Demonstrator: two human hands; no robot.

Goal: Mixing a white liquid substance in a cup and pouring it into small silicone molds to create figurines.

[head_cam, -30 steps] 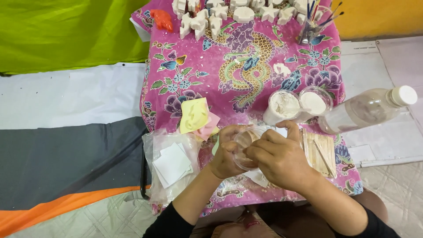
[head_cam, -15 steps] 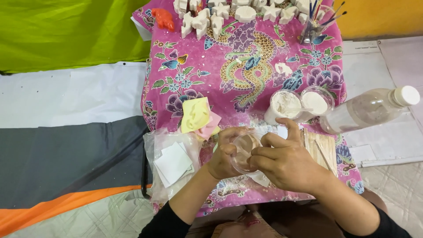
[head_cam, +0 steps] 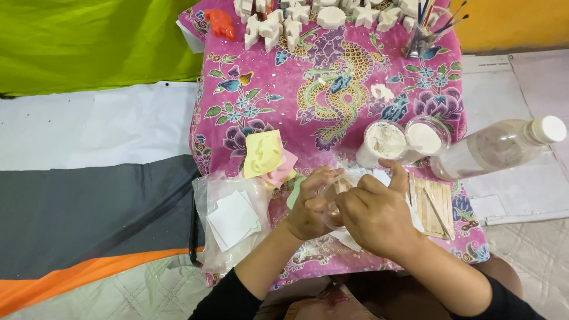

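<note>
Cup (head_cam: 333, 204), clear plastic, sat upright with its mouth upward near the surface's (head_cam: 308, 83) front edge; left hand (head_cam: 309, 206) and right hand (head_cam: 376, 214) wrapped closed around it, hiding most of it.

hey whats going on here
A person sits at a table with a pink floral cloth. Both hands, left and right, clasp a small clear cup over it. Beside them stand two cups of white powder, a lying plastic bottle and wooden sticks; white plaster shapes line the far edge.
</note>
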